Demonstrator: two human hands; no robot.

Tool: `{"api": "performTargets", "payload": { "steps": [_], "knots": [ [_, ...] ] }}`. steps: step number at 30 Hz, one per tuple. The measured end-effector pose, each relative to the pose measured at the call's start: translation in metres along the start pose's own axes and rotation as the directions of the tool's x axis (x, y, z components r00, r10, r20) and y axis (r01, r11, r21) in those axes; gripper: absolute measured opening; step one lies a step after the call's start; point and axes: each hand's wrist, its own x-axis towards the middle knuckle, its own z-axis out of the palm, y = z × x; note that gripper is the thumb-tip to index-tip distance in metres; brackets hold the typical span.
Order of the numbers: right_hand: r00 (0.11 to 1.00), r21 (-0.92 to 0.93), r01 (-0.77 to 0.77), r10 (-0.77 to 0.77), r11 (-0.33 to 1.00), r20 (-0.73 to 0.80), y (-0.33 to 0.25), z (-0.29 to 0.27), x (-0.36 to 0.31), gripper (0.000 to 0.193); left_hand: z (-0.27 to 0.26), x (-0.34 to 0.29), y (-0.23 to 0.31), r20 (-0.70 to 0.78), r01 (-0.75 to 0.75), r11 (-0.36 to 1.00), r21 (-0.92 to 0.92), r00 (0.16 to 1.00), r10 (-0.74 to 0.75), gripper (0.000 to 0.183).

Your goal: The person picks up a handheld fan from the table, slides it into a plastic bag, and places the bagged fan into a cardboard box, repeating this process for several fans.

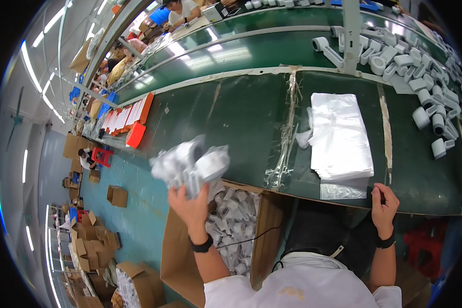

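Note:
My left hand [191, 208] is closed on a clear plastic bag [190, 163] with white plastic parts inside. It holds the bag above an open cardboard box [181, 251], by the front edge of the green worktop. Motion blurs the bag a little, and the exact shape of its contents is hard to make out. In the box lie many similar bagged white parts [235, 218]. My right hand [385, 208] is at the table's front edge with its fingers curled together and nothing visible in them. Just left of it lies a stack of flat clear plastic bags [341, 136].
Loose white-and-grey plastic parts [421, 77] are heaped at the right, by a metal post [350, 38]. Orange-edged white cards [126, 115] and an orange tape roll [135, 134] sit at the left end. A co-worker [180, 11] sits beyond the green conveyor [226, 54].

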Motion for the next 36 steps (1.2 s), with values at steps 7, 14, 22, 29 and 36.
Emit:
{"api": "performTargets", "payload": {
  "steps": [7,14,22,29,36],
  "knots": [
    [1.0,-0.042,-0.025,0.025,0.999,0.015,0.019,-0.001,-0.006,0.014,-0.046,-0.068,-0.109,-0.073,0.358,0.922,0.147,0.934,-0.351,0.066],
    [0.995,-0.07,-0.09,0.092,0.993,0.025,0.039,-0.005,-0.01,0.018,-0.017,-0.198,-0.207,-0.04,0.671,0.561,0.485,0.657,-0.752,0.073],
    [0.989,-0.097,-0.143,0.145,0.985,0.007,0.041,-0.007,-0.006,0.021,-0.003,-0.32,-0.228,0.199,0.422,0.603,0.676,0.684,-0.702,0.065],
    [0.995,-0.143,-0.1,0.096,0.985,-0.03,0.037,0.001,-0.005,0.021,0.007,-0.371,-0.209,0.62,0.063,0.889,0.453,0.694,-0.366,0.059],
    [0.994,-0.139,-0.104,0.106,0.985,0.008,0.035,0.001,-0.009,0.021,0.019,-0.406,-0.215,0.701,0.123,0.927,0.354,0.621,-0.35,0.059]
  ]
}}
